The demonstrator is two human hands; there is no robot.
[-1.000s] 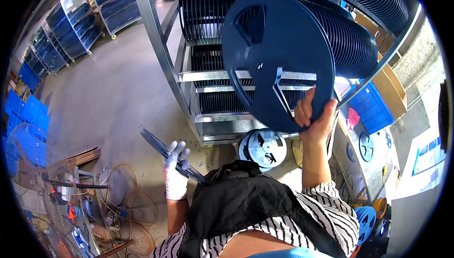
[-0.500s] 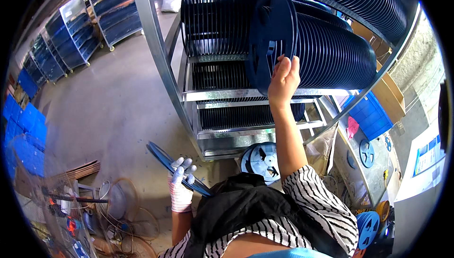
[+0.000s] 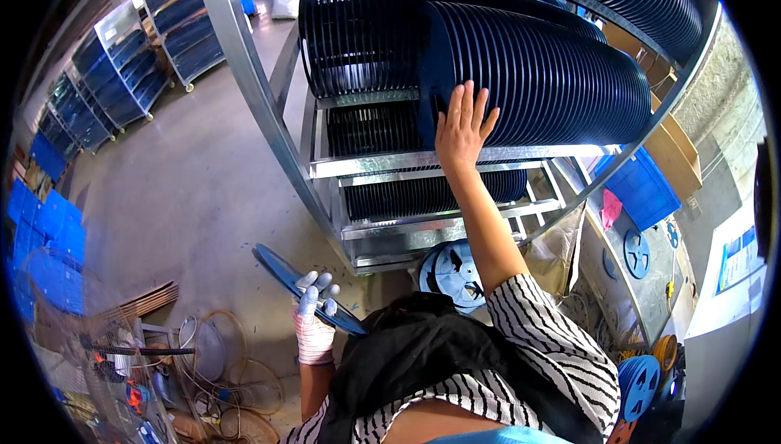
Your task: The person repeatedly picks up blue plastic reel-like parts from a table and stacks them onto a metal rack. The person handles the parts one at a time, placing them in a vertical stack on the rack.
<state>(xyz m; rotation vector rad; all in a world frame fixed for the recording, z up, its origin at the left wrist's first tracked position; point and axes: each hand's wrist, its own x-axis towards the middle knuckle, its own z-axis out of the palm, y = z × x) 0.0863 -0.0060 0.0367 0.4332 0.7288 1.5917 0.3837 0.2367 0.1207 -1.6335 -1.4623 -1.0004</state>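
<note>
My left hand [image 3: 315, 320], in a white glove with grey fingertips, is closed on a thin blue plastic reel [image 3: 279, 270] held tilted, low in front of my body. My bare right hand [image 3: 462, 131] reaches up to the rack, its fingers spread and lying against the near end of a row of dark blue reels [image 3: 561, 78]. The reels stand upright side by side on a shelf of the metal rack [image 3: 370, 166]. Part of the end reel's face is hidden behind my hand.
Light blue reels [image 3: 449, 275] lie stacked below the rack. A blue bin [image 3: 643, 188] and a cardboard box [image 3: 677, 151] stand at the right. Tangled wires and hoops [image 3: 232, 367] are at lower left. More loaded racks [image 3: 118, 65] line the far left.
The reel that my right hand gripped now stands in line with the row; my fingers have let go and spread against it. My left hand still holds its reel.
</note>
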